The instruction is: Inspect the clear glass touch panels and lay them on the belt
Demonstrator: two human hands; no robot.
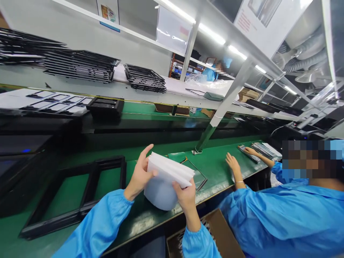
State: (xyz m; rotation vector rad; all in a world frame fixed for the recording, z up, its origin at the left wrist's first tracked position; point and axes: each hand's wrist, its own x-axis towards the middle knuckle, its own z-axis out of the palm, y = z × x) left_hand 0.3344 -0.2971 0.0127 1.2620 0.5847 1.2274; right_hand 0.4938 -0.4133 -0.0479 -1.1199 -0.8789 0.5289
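Note:
Between my two hands is a stack of white sheets (163, 179), tilted and bowed, its upper edges fanned into several layers. My left hand (141, 173) grips the stack's left side, thumb across the front face and index finger raised. On the right side, my right hand (186, 193) holds the lower corner with the thumb in front; its other fingers are mostly hidden behind the sheets. Beneath the stack is the green bench top (139, 218). A thin dark frame (201, 182) lies on the bench just beyond my right hand.
A large black two-window frame (86, 193) lies at left. Stacks of black frames (80, 66) line the upper shelf (177, 89). A metal post (223, 107) rises from the bench. A co-worker in blue (279, 211) sits close on the right, above a cardboard box (223, 229).

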